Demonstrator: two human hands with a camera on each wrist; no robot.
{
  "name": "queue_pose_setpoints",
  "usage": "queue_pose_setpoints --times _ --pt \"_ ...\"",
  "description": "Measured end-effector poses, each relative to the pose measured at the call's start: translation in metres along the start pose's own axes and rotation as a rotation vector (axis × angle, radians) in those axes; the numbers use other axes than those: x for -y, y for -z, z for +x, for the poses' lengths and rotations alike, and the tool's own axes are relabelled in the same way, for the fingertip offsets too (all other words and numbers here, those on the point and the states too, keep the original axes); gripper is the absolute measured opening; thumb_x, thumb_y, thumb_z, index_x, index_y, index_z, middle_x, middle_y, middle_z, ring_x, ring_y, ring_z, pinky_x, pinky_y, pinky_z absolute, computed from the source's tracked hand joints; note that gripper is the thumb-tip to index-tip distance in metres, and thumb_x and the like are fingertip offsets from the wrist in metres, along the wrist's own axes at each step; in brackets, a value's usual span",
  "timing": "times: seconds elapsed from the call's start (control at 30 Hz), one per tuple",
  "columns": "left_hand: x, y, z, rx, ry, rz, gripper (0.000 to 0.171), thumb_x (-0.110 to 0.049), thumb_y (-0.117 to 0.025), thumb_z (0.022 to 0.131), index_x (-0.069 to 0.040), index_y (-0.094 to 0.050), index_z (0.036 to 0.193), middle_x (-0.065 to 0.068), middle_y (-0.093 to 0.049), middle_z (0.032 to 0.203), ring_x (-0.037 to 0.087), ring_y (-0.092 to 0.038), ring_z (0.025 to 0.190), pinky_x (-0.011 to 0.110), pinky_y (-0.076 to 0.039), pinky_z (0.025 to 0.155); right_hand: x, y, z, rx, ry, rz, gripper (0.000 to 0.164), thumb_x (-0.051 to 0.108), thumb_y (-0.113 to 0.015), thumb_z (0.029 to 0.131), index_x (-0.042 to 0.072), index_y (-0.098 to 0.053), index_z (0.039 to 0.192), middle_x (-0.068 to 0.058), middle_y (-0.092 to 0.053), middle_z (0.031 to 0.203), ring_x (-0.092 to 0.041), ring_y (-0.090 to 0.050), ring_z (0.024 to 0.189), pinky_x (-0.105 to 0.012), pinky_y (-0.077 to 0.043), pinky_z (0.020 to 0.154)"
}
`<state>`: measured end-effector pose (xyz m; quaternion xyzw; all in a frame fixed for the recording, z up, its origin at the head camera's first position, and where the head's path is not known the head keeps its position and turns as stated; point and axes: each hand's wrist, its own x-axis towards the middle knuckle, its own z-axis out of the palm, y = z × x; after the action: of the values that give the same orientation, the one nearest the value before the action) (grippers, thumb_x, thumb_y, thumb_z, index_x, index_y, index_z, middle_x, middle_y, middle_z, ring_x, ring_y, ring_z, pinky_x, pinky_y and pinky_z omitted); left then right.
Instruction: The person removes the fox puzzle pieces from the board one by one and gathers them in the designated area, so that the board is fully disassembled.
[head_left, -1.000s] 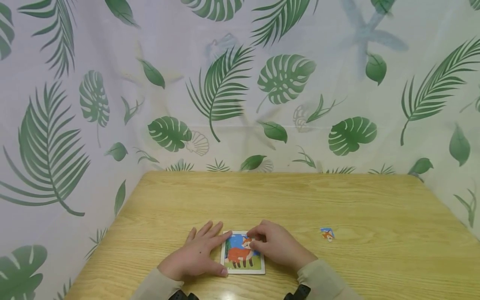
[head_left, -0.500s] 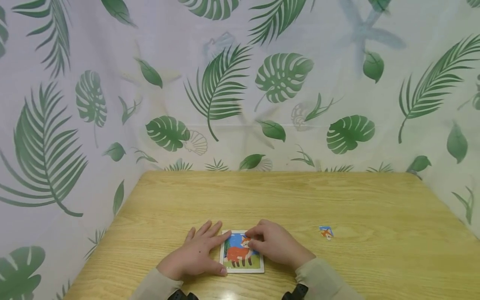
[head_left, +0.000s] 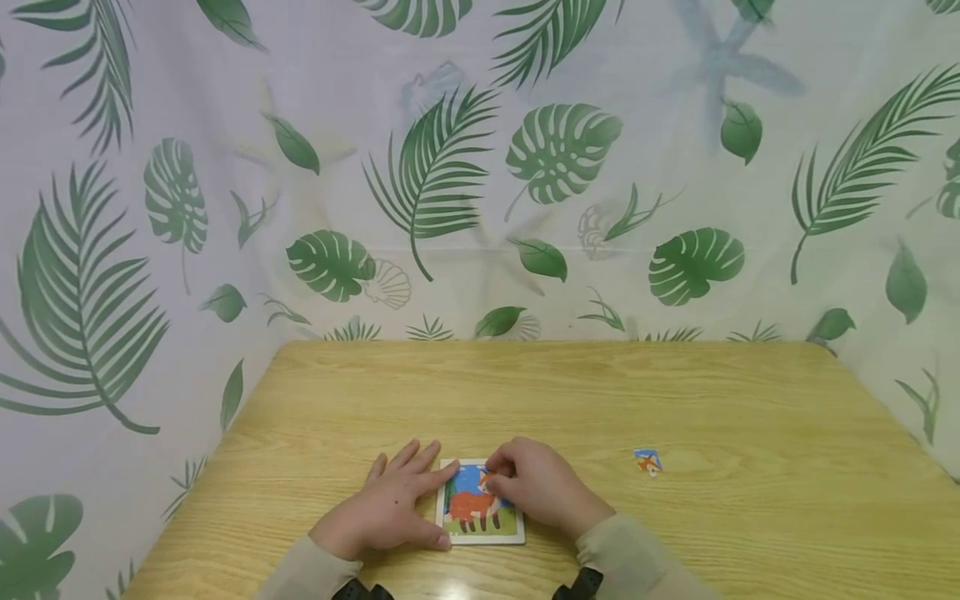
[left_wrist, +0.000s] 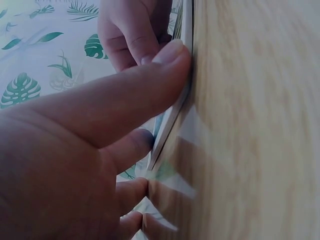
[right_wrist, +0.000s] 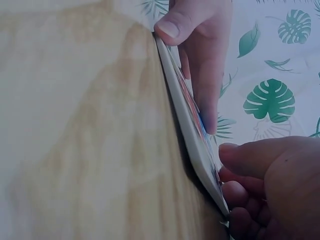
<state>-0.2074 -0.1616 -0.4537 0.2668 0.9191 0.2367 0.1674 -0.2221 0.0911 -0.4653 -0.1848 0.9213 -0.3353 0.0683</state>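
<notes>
While the left hand [head_left: 393, 508] spreads out, thumb and forefinger on the fox puzzle [head_left: 471, 506] just to its right, the right hand [head_left: 546, 485] curls over it, whether pinching anything I cannot tell. Well to that nearer hand's right lies a squarish loose piece [head_left: 648, 462].
</notes>
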Motion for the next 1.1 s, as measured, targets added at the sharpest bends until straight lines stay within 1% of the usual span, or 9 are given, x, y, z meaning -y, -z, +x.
queue_pose_setpoints --times 0.17,0.3,0.5,0.87,1.1 --pt "0.001 -0.001 0.0 -0.001 0.0 0.012 0.093 -0.06 -0.078 0.079 -0.024 -0.041 0.157 0.009 -0.017 0.168 0.039 -0.003 0.153 0.072 0.001 0.113 0.003 -0.008 0.002 -0.046 -0.041 -0.044 0.022 0.032 -0.078 0.089 0.014 -0.072 0.1 0.006 -0.055 0.08 -0.012 -0.051 0.071 -0.031 -0.044 0.066" --pt "0.002 -0.002 0.0 -0.002 0.001 0.015 0.094 -0.06 -0.078 0.078 -0.025 -0.042 0.157 0.009 -0.018 0.168 0.039 -0.004 0.153 0.073 0.0 0.113 0.005 -0.012 0.002 -0.078 -0.059 -0.068 0.024 0.033 -0.08 0.086 0.014 -0.07 0.098 0.005 -0.054 0.079 -0.012 -0.05 0.07 -0.03 -0.043 0.063" --pt "0.002 -0.002 0.001 -0.003 0.0 0.015 0.094 -0.062 -0.078 0.078 -0.026 -0.041 0.157 0.009 -0.017 0.168 0.039 -0.003 0.153 0.073 0.0 0.112 0.007 -0.011 0.001 -0.091 -0.084 -0.044 0.025 0.032 -0.081 0.086 0.014 -0.068 0.099 0.005 -0.054 0.078 -0.012 -0.05 0.067 -0.03 -0.043 0.061" --pt "0.0 0.0 -0.001 -0.003 0.002 0.016 0.094 -0.061 -0.078 0.078 -0.025 -0.041 0.157 0.01 -0.017 0.168 0.039 -0.003 0.153 0.073 0.0 0.112 0.006 -0.011 0.001 -0.112 -0.077 -0.033 0.025 0.032 -0.082 0.085 0.017 -0.064 0.095 0.006 -0.054 0.077 -0.011 -0.05 0.066 -0.029 -0.042 0.06" --pt "-0.003 0.001 0.0 0.0 0.005 0.017 0.093 -0.059 -0.078 0.079 -0.025 -0.041 0.157 0.01 -0.017 0.168 0.039 -0.003 0.153 0.073 0.0 0.112 0.004 -0.011 0.001 -0.127 -0.078 -0.01 0.025 0.031 -0.084 0.084 0.02 -0.063 0.093 0.008 -0.056 0.078 -0.01 -0.051 0.068 -0.03 -0.044 0.063"
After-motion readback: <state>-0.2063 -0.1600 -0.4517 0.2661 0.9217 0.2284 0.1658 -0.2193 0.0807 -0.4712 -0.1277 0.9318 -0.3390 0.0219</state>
